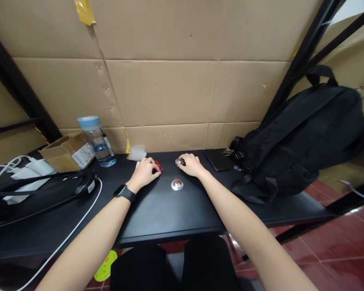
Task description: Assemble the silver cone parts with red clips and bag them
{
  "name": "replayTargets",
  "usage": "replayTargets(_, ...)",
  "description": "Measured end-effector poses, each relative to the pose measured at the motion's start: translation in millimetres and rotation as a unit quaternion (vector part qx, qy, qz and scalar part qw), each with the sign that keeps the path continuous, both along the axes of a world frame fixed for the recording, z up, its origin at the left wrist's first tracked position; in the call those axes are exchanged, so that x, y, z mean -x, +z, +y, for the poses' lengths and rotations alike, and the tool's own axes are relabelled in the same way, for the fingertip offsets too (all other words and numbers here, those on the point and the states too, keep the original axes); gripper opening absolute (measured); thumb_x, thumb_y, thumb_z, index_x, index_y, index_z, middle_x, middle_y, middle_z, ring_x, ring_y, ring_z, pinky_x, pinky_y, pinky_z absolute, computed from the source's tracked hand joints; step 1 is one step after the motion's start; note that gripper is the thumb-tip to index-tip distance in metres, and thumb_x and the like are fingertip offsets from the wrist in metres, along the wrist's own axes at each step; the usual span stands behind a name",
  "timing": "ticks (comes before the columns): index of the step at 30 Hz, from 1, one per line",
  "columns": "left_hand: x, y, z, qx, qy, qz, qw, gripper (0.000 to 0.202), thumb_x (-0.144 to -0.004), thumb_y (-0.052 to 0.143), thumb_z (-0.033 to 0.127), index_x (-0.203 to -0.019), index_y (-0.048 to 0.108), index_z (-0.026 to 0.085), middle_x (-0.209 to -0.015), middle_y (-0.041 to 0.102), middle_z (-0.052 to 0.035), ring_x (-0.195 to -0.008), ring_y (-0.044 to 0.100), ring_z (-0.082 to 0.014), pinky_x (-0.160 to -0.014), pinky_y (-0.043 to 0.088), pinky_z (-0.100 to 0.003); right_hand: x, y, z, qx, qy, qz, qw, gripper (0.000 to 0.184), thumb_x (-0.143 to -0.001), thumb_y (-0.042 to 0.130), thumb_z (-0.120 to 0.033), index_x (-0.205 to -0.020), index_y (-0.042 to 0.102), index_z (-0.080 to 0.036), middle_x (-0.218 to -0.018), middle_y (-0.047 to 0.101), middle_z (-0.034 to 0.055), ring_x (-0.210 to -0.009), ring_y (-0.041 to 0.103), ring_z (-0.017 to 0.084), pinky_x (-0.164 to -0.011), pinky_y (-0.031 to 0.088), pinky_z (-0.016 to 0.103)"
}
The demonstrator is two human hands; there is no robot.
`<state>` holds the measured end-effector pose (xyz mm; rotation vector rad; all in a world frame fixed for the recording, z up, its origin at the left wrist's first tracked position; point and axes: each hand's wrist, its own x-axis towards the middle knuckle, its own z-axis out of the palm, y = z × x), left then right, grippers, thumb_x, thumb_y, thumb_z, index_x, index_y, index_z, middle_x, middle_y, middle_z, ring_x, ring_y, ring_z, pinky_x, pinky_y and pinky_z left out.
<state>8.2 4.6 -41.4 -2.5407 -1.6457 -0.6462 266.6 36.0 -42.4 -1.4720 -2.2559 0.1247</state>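
My left hand (144, 173) is at the back of the black table, its fingers curled beside a small pile of red pieces (158, 163). Its thumb and forefinger are closed at a small red piece (161, 170), whose kind is too small to make out. My right hand (191, 165) grips a shiny, round metal piece (179, 161), partly hidden by the fingers. Between the hands, a little closer to me, lies a shiny metal disc (177, 185) with a red piece standing at its middle.
A water bottle (98, 141), a cardboard box (68, 153) and a clear plastic bag (136, 152) stand at the back left. White chargers (33, 171) and a cable lie further left. To the right are a dark flat item (216, 160) and a black backpack (300, 133).
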Motion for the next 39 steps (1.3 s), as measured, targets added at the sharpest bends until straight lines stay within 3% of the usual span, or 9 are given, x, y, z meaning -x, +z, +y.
replayTargets(10, -10, -11.0, 1, 0.006, -0.061, -0.036, 0.998, 0.013, -0.089, 0.064, 0.034, -0.092, 0.076, 0.029, -0.105, 0.067, -0.0065, -0.105, 0.053, -0.0279, -0.092, 0.038, -0.044, -4, -8.2, 15, 0.003, 0.007, 0.054, 0.999, 0.016, -0.086, 0.068, -0.028, -0.102, 0.068, -0.022, -0.102, 0.073, 0.0050, -0.097, 0.064, 0.022, -0.086, 0.043, 0.034)
replayTargets(16, -20, -7.9, -3, -0.001, -0.071, -0.018, 0.997, 0.017, -0.093, 0.060, 0.032, -0.094, 0.076, 0.030, -0.108, 0.068, -0.0057, -0.108, 0.051, -0.0275, -0.090, 0.036, -0.044, -4, -7.3, 13, -0.005, 0.004, 0.055, 0.998, 0.031, -0.083, 0.071, -0.031, -0.114, 0.067, -0.025, -0.112, 0.074, 0.0065, -0.108, 0.065, 0.027, -0.092, 0.044, 0.040)
replayTargets(23, -23, -7.8, -5, -0.014, -0.064, -0.023, 0.998, 0.016, -0.095, 0.059, 0.033, -0.089, 0.072, 0.027, -0.105, 0.070, -0.0057, -0.110, 0.050, -0.0274, -0.092, 0.034, -0.044, -3, -7.9, 16, 0.013, 0.012, 0.097, 0.995, 0.025, -0.079, 0.071, -0.024, -0.104, 0.069, -0.024, -0.101, 0.076, 0.0034, -0.093, 0.069, 0.021, -0.084, 0.047, 0.034)
replayTargets(29, -26, -2.7, -6, -0.004, -0.004, -0.121, 0.993, 0.018, -0.097, 0.054, 0.036, -0.096, 0.069, 0.027, -0.102, 0.073, -0.0041, -0.109, 0.057, -0.0265, -0.094, 0.032, -0.044, -8, -5.6, 16, -0.005, 0.019, 0.148, 0.989, 0.023, -0.077, 0.071, -0.020, -0.099, 0.069, -0.023, -0.097, 0.076, 0.0028, -0.091, 0.067, 0.020, -0.087, 0.049, 0.035)
replayTargets(34, -24, 8.3, -12, -0.006, 0.012, -0.180, 0.984, 0.017, -0.094, 0.059, 0.037, -0.100, 0.072, 0.029, -0.102, 0.077, -0.0023, -0.106, 0.063, -0.0262, -0.095, 0.036, -0.044, 5, -2.8, 8, 0.013, 0.096, 0.306, 0.947, 0.026, -0.075, 0.073, -0.027, -0.100, 0.066, -0.021, -0.101, 0.074, 0.0043, -0.086, 0.069, 0.017, -0.082, 0.052, 0.032)
replayTargets(37, -24, 11.1, -12, 0.001, 0.031, -0.244, 0.969, 0.018, -0.092, 0.060, 0.039, -0.094, 0.073, 0.027, -0.098, 0.077, -0.0007, -0.095, 0.067, -0.0233, -0.092, 0.042, -0.041, 23, 0.3, -3, 0.055, 0.150, 0.387, 0.908, 0.036, -0.073, 0.077, -0.033, -0.104, 0.063, -0.020, -0.111, 0.072, 0.0074, -0.089, 0.070, 0.018, -0.073, 0.053, 0.029)
replayTargets(39, -24, 10.4, -11, 0.012, 0.011, -0.296, 0.955, 0.020, -0.091, 0.060, 0.041, -0.092, 0.072, 0.025, -0.094, 0.076, -0.0009, -0.088, 0.067, -0.0209, -0.087, 0.046, -0.037, 34, 3.8, -13, 0.064, 0.188, 0.417, 0.887, 0.041, -0.073, 0.078, -0.036, -0.107, 0.062, -0.021, -0.117, 0.071, 0.0088, -0.094, 0.071, 0.019, -0.069, 0.052, 0.028)
